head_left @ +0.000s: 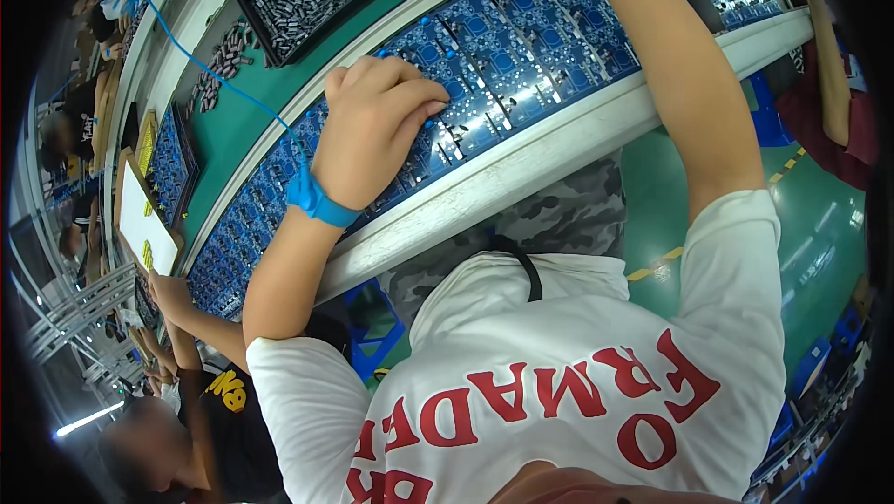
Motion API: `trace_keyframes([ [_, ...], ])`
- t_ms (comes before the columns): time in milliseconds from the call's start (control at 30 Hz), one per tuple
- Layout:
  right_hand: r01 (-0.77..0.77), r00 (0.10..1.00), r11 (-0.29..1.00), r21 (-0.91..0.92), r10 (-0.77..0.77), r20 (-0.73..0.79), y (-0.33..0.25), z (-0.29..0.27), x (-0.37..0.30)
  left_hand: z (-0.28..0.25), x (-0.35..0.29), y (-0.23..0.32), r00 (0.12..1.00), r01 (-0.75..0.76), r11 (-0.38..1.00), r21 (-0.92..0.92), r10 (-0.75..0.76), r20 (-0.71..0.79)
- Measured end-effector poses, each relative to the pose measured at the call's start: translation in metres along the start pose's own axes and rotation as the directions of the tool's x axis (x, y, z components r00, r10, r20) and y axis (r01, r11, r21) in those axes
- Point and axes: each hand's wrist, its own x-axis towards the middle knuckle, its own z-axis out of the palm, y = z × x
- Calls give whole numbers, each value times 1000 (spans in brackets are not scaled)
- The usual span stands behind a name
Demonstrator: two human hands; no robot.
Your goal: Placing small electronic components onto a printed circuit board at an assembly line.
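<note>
My left hand [377, 127] is over a row of blue circuit boards [503, 43], its fingers curled and thumb and fingertips pressed together close to the board surface. What they hold, if anything, is too small to make out. A blue wrist strap [319, 202] with a coiled blue cord [209, 71] circles my left wrist. My right forearm reaches across the boards and leaves the picture at the upper edge, so the right hand is out of sight. Small parts stand up from the boards, among them blue round ones [450, 54] near my left fingers.
Beyond the rail, a black tray [270, 49] full of small dark cylindrical components rests on a green surface. Loose cylinders [223, 61] lie beside it. A white panel [144, 220] and more boards [170, 164] stand left. Co-workers are at left [228, 411] and right [833, 103].
</note>
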Motion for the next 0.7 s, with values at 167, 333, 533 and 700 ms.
trace_keyframes([
  [167,-17,998,1000,-19,16,-57,-3,0,-6,7,0,-2,994,-83,984,156,93,-55],
  [333,40,984,996,79,-26,-177,-1,2,-8,7,-2,2,990,-105,966,238,123,-62],
  [533,91,979,991,103,-70,-191,-7,-6,-11,5,5,2,981,-182,947,263,194,-22],
  [700,82,994,963,256,-98,54,-64,-21,-43,-22,27,-26,988,-151,957,249,156,-1],
])
